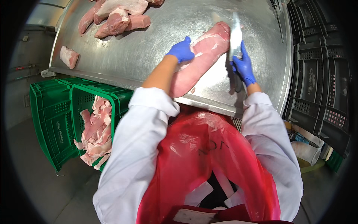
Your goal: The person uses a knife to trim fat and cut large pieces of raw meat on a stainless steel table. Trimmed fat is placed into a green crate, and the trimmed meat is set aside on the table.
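Observation:
A long pink boneless piece of meat [199, 63] lies diagonally on the steel table [265, 63], its lower end near the front edge. My left hand [181, 50], in a blue glove, grips its left side. My right hand [242, 65], also gloved in blue, is closed on the handle of a large knife [235, 35], whose broad blade points away from me beside the meat's right edge.
Several raw cuts [115, 24] are piled at the back left; a small piece [69, 56] lies at the left edge. A green crate [117, 97] of pale trimmings [96, 132] stands below left. Black crates [311, 89] line the right side. Thin metal tools [280, 22] lie at the back right.

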### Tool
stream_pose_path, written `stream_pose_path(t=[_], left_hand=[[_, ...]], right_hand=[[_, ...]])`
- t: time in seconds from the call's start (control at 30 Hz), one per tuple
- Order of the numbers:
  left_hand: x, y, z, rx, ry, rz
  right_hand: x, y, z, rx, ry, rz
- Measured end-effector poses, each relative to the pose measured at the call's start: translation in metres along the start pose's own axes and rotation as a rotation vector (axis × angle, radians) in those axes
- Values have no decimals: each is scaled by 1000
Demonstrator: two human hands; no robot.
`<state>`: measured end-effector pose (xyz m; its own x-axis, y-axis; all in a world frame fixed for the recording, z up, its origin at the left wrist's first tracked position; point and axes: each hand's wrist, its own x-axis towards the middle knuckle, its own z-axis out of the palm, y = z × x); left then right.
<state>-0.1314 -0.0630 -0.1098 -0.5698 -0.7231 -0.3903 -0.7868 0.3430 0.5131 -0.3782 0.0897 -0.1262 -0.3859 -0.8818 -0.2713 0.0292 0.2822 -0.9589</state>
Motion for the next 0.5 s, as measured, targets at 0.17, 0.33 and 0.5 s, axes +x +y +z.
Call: stream_pose_path(t=[0.17,0.33,0.5], left_hand=[[-9,-5,-15,284,12,60],[-3,-5,-26,440,112,131],[-7,18,-18,504,169,245]], right_hand=[[50,8,80,-530,-289,-231],[-3,2,50,-659,-586,-270],[0,-14,65,-529,-573,-155]])
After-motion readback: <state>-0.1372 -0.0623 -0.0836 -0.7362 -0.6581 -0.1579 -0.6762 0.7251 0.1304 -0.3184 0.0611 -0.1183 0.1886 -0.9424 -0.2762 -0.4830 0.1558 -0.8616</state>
